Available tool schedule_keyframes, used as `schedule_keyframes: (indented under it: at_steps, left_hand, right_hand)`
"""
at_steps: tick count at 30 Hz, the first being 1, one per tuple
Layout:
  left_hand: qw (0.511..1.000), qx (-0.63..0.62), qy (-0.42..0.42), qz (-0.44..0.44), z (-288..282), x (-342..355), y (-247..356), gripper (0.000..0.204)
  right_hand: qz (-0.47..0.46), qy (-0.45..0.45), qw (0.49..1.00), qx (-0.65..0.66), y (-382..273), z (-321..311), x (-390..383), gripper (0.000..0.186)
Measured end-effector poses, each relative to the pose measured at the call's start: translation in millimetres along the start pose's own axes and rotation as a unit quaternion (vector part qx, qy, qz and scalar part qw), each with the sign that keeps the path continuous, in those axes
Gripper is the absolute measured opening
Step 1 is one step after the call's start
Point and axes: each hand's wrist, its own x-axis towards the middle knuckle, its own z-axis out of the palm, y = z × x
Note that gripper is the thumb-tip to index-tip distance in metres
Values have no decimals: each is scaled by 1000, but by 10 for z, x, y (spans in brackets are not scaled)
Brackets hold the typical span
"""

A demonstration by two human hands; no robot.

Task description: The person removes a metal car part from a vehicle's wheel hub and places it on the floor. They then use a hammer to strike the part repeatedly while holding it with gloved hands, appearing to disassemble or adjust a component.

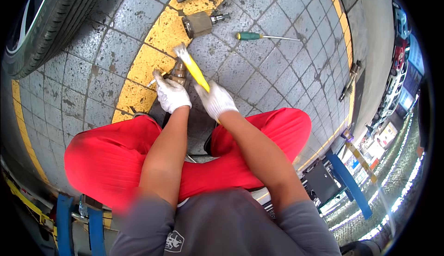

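Brush (197, 73) was up, R hand (215, 100) fingers closed round its yellow handle, bristles by the brown metal part (180, 65) near the yellow floor stripe (136, 73). L hand (172, 95) fingers were curled on that part, w/ a thin stick (151, 83) poking out. Prob mid-job imo: brushing looked underway, cdn't tell how much was done. Other joint (201, 24) + green screwdriver (249, 36) lay nearby, untouched atm.

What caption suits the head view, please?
White-gloved right hand with yellow-handled brush, left hand at brown cylindrical metal part.
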Motion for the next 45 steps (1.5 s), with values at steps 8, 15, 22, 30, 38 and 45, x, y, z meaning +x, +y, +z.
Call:
schedule_keyframes:
  at_steps: [8, 15, 22, 30, 38, 45]
  left_hand:
    - [1000, 14, 21, 0, 21, 18, -14, 54]
    - [999, -6, 27, 17, 103, 30, -63, 57]
    - [997, -1, -56, -55, -86, 22, 92, 55]
    - [999, 1, -13, -42, -16, 23, 45, 56]
    - [995, 15, -60, -73, -109, -2, 117, 54]
    - [999, -9, -14, -41, 32, 37, 44, 55]
  right_hand:
    - [9, 27, 999, 33, -144, 133, 347, 63]
    - [9, 5, 999, -36, -149, -14, 248, 63]
    - [43, -75, 994, -63, 224, -60, -241, 67]
    - [18, -16, 1000, -12, 142, 169, -31, 62]
    - [-11, 12, 999, -40, -258, -148, 494, 64]
    - [-2, -37, 998, -58, 17, 5, 265, 64]
